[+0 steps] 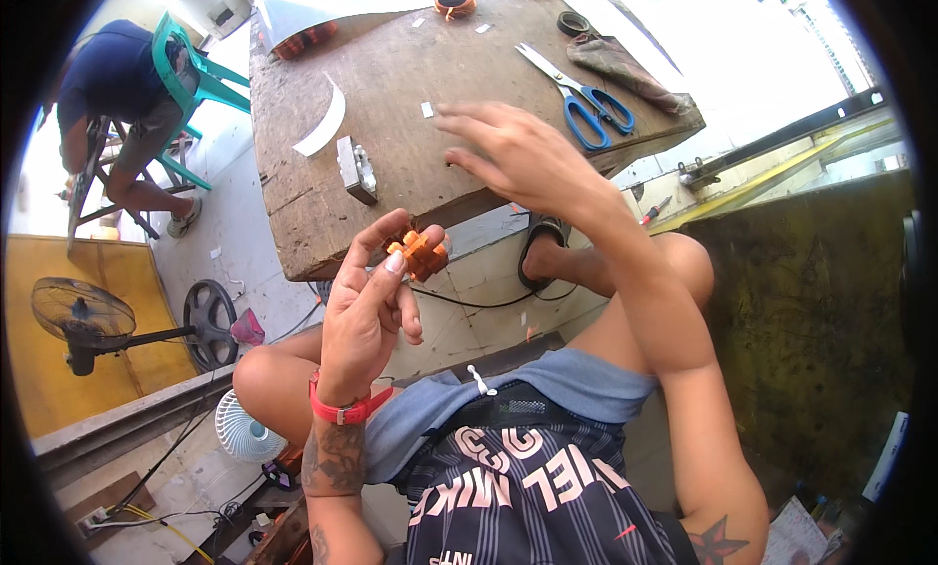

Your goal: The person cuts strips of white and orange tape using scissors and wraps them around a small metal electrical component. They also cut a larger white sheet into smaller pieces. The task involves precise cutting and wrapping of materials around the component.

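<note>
My left hand (369, 301) holds a small orange coil-like part (420, 254) between thumb and fingers, just below the near edge of a worn wooden table (391, 86). A red band circles that wrist. My right hand (518, 154) hovers over the table's near edge with fingers spread and nothing in it. Blue-handled scissors (578, 91) lie to its right on the table. A small metal block (357, 167) sits on the table to its left.
A curved white strip (324, 127), small white scraps, a copper-wound coil (454, 0) and a dark rag (625, 68) lie on the table. Another person sits at far left by a teal chair (191, 71). A dark fan (83, 316) stands on the floor at left.
</note>
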Demonstrator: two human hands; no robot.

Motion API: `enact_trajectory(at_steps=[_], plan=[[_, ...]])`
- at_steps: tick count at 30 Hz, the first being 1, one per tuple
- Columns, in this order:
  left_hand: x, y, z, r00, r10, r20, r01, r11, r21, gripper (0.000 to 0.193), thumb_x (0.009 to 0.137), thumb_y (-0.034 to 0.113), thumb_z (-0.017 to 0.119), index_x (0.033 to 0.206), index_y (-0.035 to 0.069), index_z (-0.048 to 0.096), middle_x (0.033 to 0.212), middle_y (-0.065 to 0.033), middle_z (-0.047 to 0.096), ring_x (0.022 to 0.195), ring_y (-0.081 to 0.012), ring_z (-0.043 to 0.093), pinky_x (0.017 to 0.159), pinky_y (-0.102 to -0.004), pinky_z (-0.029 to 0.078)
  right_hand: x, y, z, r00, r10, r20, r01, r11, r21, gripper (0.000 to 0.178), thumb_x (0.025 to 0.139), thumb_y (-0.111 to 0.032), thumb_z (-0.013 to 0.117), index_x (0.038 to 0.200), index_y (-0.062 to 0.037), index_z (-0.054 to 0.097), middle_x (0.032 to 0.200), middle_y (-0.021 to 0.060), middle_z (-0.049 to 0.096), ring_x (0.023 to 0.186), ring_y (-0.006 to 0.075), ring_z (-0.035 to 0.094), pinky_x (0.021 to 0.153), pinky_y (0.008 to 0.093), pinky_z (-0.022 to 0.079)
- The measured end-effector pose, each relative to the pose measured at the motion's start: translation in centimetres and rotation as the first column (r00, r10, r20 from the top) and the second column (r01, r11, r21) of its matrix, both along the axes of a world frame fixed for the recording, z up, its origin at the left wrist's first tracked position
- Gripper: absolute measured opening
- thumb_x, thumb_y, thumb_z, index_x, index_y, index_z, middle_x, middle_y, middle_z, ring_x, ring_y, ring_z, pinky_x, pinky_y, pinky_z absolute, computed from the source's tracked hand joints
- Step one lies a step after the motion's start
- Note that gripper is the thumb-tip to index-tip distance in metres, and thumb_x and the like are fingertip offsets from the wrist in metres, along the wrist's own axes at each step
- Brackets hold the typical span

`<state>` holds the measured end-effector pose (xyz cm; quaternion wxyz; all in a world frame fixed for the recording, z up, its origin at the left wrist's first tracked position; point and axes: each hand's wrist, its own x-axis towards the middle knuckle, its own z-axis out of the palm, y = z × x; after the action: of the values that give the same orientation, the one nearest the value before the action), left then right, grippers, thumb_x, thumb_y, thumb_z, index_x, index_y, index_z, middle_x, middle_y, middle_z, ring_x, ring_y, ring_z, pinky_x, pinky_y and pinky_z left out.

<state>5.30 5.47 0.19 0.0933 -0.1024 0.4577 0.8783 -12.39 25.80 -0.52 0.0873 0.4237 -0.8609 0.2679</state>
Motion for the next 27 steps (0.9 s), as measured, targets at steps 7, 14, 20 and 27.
enact_trajectory(at_steps=[7, 14, 20, 27], plan=[[-0.2, 0.3, 0.3, 0.999, 0.020, 0.029, -0.020, 1.000, -0.011, 0.045, 0.111, 0.014, 0.047, 0.152, 0.000, 0.035, 0.140, -0.0286, 0.062, 0.055, -0.0106, 0.063, 0.048, -0.0220, 0.055, -0.6, 1.5, 0.6, 0.969, 0.156, 0.192, -0.202, 0.947, 0.248, 0.048, 0.107, -0.045, 0.054, 0.119, -0.0018, 0.071, 0.128, 0.0179, 0.068, 0.114, 0.0343, 0.065, 0.115, 0.0495, 0.043], [-0.1, 0.1, -0.4, 0.994, -0.080, 0.080, 0.083, 0.996, -0.033, 0.043, 0.111, 0.016, 0.046, 0.149, 0.004, 0.029, 0.136, -0.0276, 0.065, 0.048, -0.0090, 0.057, 0.042, -0.0206, 0.047, -0.1, 7.1, 1.7, 0.856, -0.483, -0.186, 0.515, 0.829, 0.219, 0.035, 0.105, -0.033, 0.061, 0.128, -0.0059, 0.065, 0.118, 0.0183, 0.063, 0.113, 0.0364, 0.062, 0.099, 0.0455, 0.051], [-0.5, 0.2, -0.9, 0.984, -0.049, 0.169, 0.049, 0.999, 0.001, 0.043, 0.110, 0.019, 0.050, 0.145, 0.005, 0.029, 0.132, -0.0269, 0.067, 0.045, -0.0105, 0.053, 0.041, -0.0221, 0.045, -2.0, 9.5, 1.8, 0.851, -0.524, -0.044, 0.505, 0.791, 0.346, 0.039, 0.104, -0.028, 0.064, 0.138, -0.0099, 0.059, 0.121, 0.0202, 0.065, 0.117, 0.0396, 0.061, 0.103, 0.0478, 0.048], [-0.3, 1.1, -2.1, 0.977, -0.108, 0.184, 0.139, 0.976, -0.167, 0.035, 0.112, 0.022, 0.050, 0.136, 0.004, 0.033, 0.120, -0.0265, 0.073, 0.043, -0.0084, 0.050, 0.039, -0.0206, 0.041, -0.9, 10.2, 3.6, 0.778, -0.616, -0.128, 0.616, 0.705, 0.352, 0.056, 0.092, -0.014, 0.070, 0.143, -0.0026, 0.052, 0.115, 0.0274, 0.071, 0.108, 0.0502, 0.065, 0.098, 0.0526, 0.053]])
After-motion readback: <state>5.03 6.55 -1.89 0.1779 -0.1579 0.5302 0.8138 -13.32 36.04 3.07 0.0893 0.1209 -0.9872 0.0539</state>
